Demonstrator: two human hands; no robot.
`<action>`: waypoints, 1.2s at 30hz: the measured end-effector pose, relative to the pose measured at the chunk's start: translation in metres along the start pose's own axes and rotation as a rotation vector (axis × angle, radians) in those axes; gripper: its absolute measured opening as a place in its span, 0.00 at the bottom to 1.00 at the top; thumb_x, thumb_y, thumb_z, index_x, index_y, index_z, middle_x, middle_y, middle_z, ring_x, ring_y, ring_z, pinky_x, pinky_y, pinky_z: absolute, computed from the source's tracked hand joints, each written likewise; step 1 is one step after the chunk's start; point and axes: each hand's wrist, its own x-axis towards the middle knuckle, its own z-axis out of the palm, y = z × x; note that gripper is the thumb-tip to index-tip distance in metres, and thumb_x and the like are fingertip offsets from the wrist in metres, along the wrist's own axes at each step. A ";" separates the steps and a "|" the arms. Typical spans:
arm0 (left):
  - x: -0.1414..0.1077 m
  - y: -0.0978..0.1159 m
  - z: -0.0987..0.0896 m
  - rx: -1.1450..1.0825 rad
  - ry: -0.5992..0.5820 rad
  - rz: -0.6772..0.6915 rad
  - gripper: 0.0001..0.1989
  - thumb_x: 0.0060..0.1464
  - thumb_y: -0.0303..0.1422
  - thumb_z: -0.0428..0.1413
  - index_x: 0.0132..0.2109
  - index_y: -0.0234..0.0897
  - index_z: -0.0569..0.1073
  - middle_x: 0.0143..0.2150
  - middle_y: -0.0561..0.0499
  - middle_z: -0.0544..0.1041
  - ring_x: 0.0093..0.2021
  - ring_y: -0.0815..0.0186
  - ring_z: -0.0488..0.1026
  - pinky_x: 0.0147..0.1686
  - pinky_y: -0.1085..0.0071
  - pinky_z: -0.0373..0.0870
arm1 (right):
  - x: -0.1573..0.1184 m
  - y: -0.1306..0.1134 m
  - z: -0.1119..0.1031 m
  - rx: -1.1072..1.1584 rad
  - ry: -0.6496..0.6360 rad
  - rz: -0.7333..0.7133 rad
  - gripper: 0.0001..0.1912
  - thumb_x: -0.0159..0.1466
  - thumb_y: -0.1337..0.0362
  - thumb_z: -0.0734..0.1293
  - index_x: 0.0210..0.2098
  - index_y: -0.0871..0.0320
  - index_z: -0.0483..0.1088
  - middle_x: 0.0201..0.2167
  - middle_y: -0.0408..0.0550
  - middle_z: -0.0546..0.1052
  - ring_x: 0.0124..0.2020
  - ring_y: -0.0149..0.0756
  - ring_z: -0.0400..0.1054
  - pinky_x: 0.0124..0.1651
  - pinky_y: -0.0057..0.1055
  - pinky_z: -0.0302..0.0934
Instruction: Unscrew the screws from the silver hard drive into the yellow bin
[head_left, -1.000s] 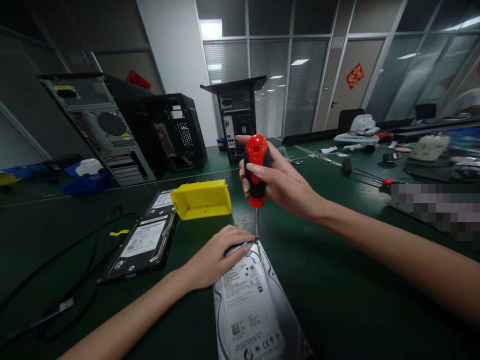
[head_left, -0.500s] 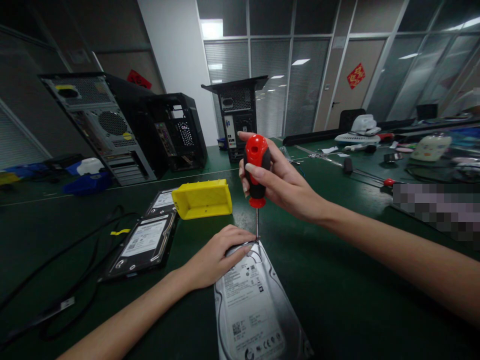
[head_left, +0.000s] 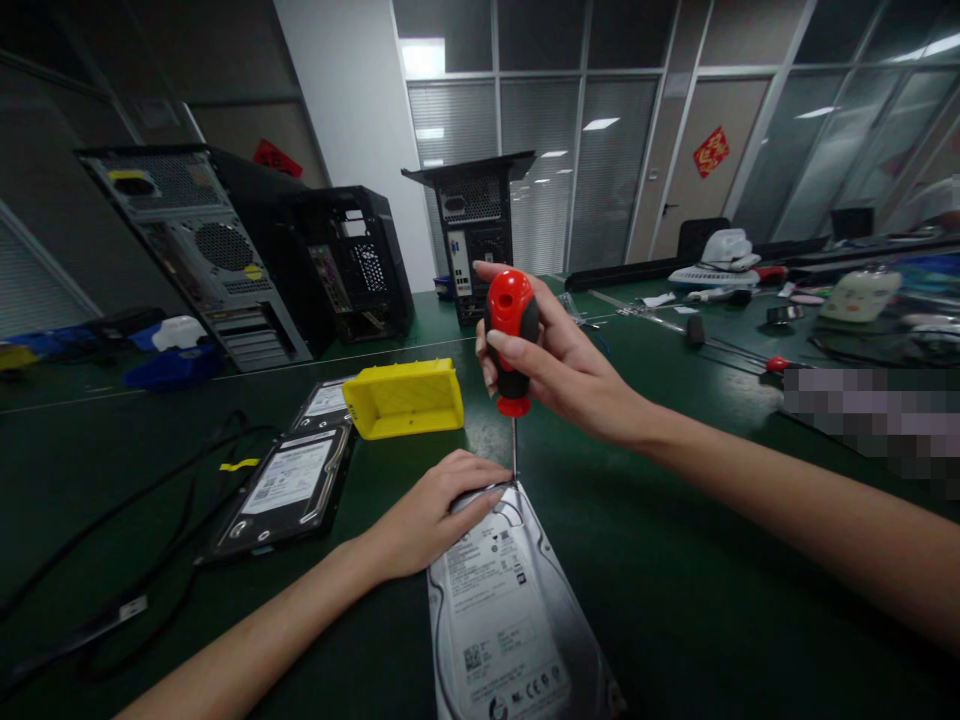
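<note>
A silver hard drive with a printed label lies on the green table in front of me. My left hand grips its far end, thumb on top and fingers along the far edge. In my right hand is a screwdriver with a red and black handle, held nearly upright. Its thin shaft points down, and the tip meets the drive's far corner, close to my left fingertips. Whatever the tip sits on there is too small to make out.
Beyond my left hand stands a yellow bin. Two more hard drives lie to the left, near black cables. Computer cases stand behind. At the right are a long tool with a red part and a cream-coloured object.
The screwdriver handle and my right fingers have shifted very slightly left. The left hand and the hard drive look unmoved.
</note>
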 end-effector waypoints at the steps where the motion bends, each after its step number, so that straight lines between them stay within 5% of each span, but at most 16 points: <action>1: 0.000 0.000 0.000 0.001 0.000 -0.001 0.14 0.65 0.33 0.49 0.55 0.40 0.70 0.53 0.48 0.73 0.54 0.63 0.67 0.55 0.63 0.64 | 0.000 0.000 0.000 -0.001 -0.001 -0.001 0.26 0.66 0.63 0.62 0.61 0.47 0.52 0.38 0.44 0.65 0.34 0.29 0.62 0.43 0.30 0.66; 36: 0.001 0.001 0.000 0.000 0.004 0.012 0.14 0.65 0.33 0.49 0.55 0.40 0.70 0.52 0.49 0.74 0.53 0.63 0.67 0.54 0.64 0.64 | -0.001 -0.003 0.002 -0.092 -0.003 0.003 0.27 0.66 0.61 0.61 0.62 0.47 0.50 0.38 0.45 0.65 0.34 0.31 0.63 0.43 0.33 0.66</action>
